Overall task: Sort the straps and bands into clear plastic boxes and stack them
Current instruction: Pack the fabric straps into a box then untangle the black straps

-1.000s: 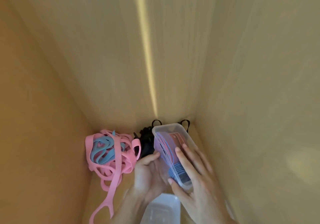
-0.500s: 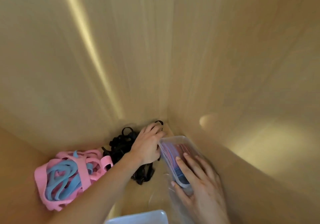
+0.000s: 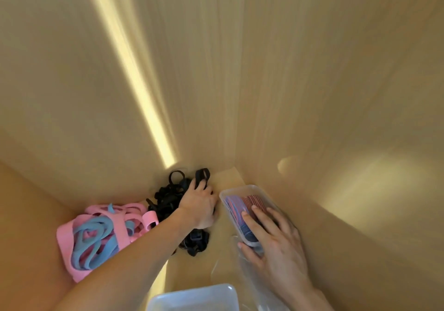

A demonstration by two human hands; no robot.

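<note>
A tangled pile of pink and blue bands [image 3: 96, 235] lay at the left, with the left hand [image 3: 198, 205] clenched on the black straps [image 3: 171, 195] beside it. Rightward, the right hand [image 3: 271, 241] lay with straight fingers on the clear box [image 3: 242, 211] of red-and-blue bands, long axis running near-to-far along the right wall. Since a second ago the left hand had left the box for the straps.

wooden shelf [image 3: 225, 257], black straps [image 3: 168, 197], pink-blue bands [image 3: 96, 238], clear boxes [image 3: 242, 205]

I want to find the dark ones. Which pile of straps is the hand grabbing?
The black straps in the back corner. The left hand grips them. The pink and blue bands lie untouched further left, and the red and blue ones sit in the clear box.
</note>
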